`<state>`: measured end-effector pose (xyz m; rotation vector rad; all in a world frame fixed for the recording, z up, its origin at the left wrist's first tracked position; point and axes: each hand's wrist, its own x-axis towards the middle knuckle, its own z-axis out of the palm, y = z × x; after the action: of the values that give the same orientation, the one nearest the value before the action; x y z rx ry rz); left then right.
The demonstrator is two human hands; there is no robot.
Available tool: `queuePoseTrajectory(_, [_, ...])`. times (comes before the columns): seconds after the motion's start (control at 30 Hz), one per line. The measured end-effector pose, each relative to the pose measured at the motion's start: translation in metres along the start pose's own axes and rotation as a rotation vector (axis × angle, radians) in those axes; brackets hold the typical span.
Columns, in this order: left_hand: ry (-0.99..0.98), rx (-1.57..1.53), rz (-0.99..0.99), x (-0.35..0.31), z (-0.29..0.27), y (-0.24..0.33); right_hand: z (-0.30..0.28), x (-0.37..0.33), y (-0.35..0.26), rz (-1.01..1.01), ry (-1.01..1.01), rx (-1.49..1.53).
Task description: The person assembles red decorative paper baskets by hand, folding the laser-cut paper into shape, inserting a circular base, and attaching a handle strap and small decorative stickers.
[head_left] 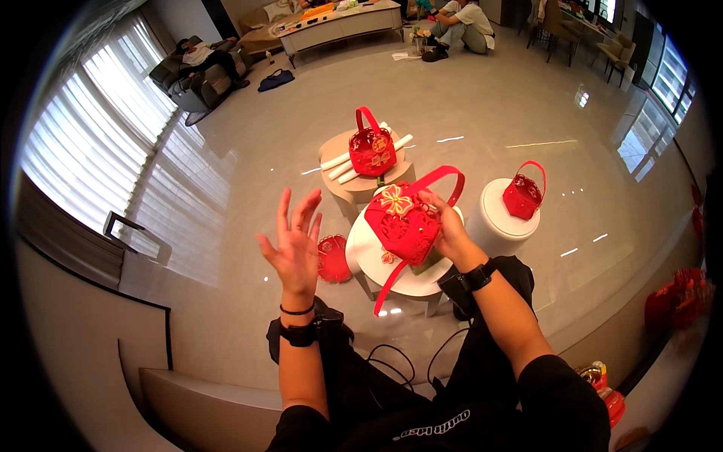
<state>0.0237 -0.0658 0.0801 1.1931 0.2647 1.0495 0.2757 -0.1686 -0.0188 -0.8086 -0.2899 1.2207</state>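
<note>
My right hand (450,230) grips a red cut-out basket (403,226) by its upper right side. A gold-edged flower ornament (396,200) sits on it. One red strap curves up over my fingers, while another strap end (387,288) hangs down at the lower left. The basket is tilted above a small white round table (369,264). A gold-and-red flower piece (388,258) shows on that tabletop, partly covered by the basket. To the left of the basket my left hand (296,245) is raised with fingers spread, holding nothing.
Behind, a beige stool (339,145) bears another red basket (372,156) and white rolls (346,173). At right a white cylindrical stool (497,226) carries a smaller red basket (522,197). A red openwork piece (333,260) lies on the floor. Black cables (392,352) run between my legs.
</note>
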Motion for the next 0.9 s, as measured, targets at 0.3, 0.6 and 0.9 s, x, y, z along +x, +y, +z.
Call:
queuePoseTrajectory(0.3, [-1.057, -0.052, 0.526, -0.041, 0.166, 0.172, 0.008, 0.009, -0.031, -0.139, 0.134, 0.323])
queuePoseTrajectory(0.6, [-1.2, 0.01, 0.525, -0.072, 0.201, 0.16, -0.03, 0.021, -0.043, -0.211, 0.146, 0.426])
queuePoseTrajectory(0.9, [-1.186, 0.028, 0.578, -0.094, 0.196, 0.166, -0.044, 0.027, -0.044, -0.195, 0.182, 0.481])
